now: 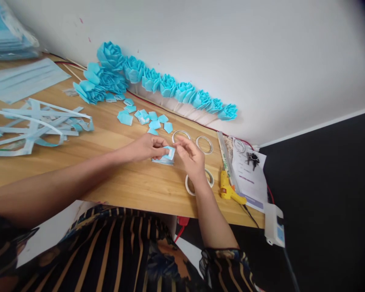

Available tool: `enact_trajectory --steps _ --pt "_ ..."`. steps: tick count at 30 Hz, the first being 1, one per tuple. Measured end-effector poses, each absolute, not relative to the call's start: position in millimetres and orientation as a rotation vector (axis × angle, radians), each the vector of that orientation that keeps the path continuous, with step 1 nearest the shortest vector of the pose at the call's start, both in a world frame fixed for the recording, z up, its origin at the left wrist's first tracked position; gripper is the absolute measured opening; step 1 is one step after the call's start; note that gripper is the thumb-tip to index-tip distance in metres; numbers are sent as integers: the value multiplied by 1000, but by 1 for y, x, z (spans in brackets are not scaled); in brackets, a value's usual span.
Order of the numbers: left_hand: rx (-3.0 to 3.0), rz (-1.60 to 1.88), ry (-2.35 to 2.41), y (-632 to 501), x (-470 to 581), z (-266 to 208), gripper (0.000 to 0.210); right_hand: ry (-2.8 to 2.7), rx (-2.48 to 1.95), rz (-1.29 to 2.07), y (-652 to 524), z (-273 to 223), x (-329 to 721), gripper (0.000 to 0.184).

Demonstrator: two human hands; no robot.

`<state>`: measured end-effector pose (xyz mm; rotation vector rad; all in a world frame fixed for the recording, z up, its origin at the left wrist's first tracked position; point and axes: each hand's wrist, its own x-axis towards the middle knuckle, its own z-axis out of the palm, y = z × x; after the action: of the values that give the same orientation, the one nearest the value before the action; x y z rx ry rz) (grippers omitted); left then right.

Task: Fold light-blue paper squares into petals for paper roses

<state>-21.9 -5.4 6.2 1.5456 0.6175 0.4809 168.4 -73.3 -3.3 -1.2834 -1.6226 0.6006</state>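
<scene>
My left hand [150,147] pinches a small light-blue fabric piece [172,151] between thumb and fingertips. A white patch shows on that piece, close to my thumb. Just to the right of it, my right hand [192,157] has its thumb and fingertips drawn together; whatever they hold, if anything, is too small to make out. Under the fingers of my left hand lie more light-blue pieces [164,161] on the wooden table. Several cut blue petals [153,116] are scattered beyond my hands. Rolls of white tape [204,144] lie around my right hand.
Blue fabric flowers [168,85] on sticks line the wall. To the left are cut strips [33,125], a flat face mask [27,79] and a bagged mask stack [10,34]. A yellow glue gun [226,187], a ruler [228,158] and keys [253,160] on paper are at right.
</scene>
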Motion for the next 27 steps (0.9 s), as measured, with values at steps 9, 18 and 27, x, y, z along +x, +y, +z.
enact_trajectory --steps 9,18,27 --pt "1690 469 649 -6 -23 9 21 -1747 -1284 652 -74 0 163 32" --pt "1564 420 558 -5 -23 9 25 -1706 -1318 556 -77 -1 158 29" --pt "1607 453 613 -8 -19 4 27 -1640 -1327 505 -76 -8 157 30"
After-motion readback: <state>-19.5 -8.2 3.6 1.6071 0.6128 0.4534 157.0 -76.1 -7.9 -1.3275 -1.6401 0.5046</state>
